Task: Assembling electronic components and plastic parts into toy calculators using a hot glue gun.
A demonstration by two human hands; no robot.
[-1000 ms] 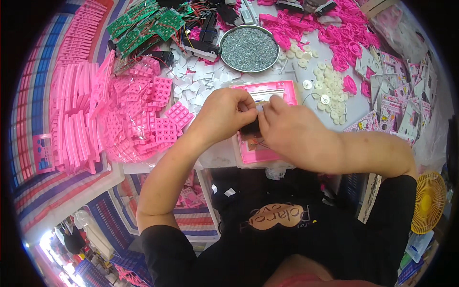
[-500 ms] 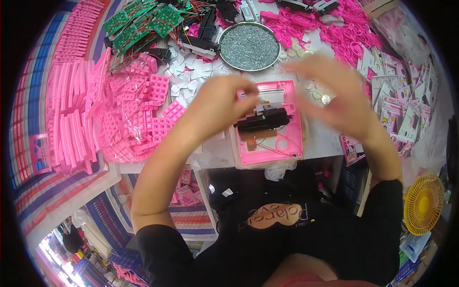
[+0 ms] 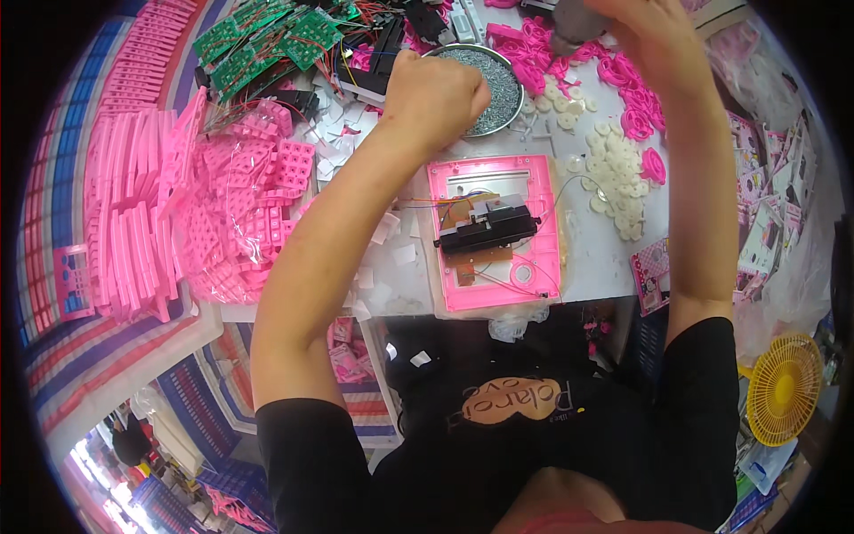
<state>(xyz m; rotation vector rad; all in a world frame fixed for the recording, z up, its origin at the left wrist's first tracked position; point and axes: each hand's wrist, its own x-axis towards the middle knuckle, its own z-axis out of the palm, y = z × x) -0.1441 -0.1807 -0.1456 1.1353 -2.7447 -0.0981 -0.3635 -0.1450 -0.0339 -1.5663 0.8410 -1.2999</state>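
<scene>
My left hand is closed over the near left part of a round metal dish of small silvery screws. Its fingertips are tucked out of sight, so what it pinches is hidden. At the top edge, my right hand is around a grey, cylindrical electric screwdriver, partly cut off by the picture's edge. In front of me lies a pink plastic casing, open side up. A black mechanism, a brown circuit board and thin wires sit inside it.
Green circuit boards with wires lie at the back left. Pink keypad pieces and casing parts fill the left side. Cream discs and pink rings lie right of the casing. Printed cards are farther right, above a yellow fan.
My left hand has moved from the casing up to the screw dish. My right hand has risen to the top edge, onto the grey screwdriver, which now shows. Wires spread left from the casing.
</scene>
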